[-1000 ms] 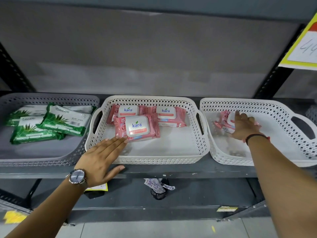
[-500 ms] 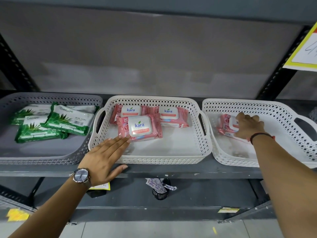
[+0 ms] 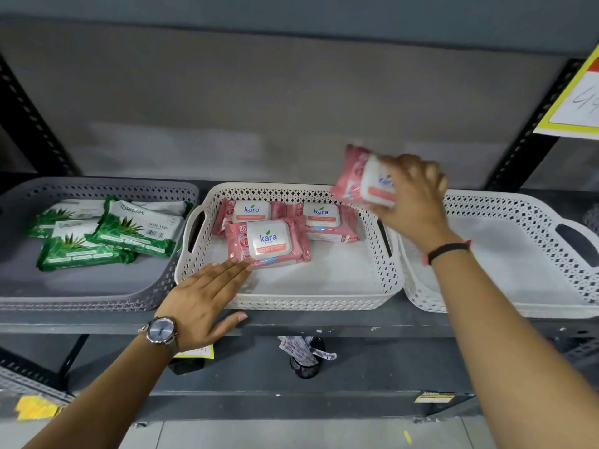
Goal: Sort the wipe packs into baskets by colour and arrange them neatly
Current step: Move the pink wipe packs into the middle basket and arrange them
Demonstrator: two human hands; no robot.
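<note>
Head view: green packs (image 3: 107, 231) fill grey basket (image 3: 97, 189) — undisturbed.

Pink wipe pack (image 3: 359, 179) held tilted above the middle basket (image 3: 291, 299).

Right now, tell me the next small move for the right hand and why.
Probably lower the pink Kara wipe pack that the right hand holds into the middle white basket, in the bare space at its front right. Three pink packs already lie there, the green packs fill the grey basket, and the left hand rests on the white basket's front rim.
</note>
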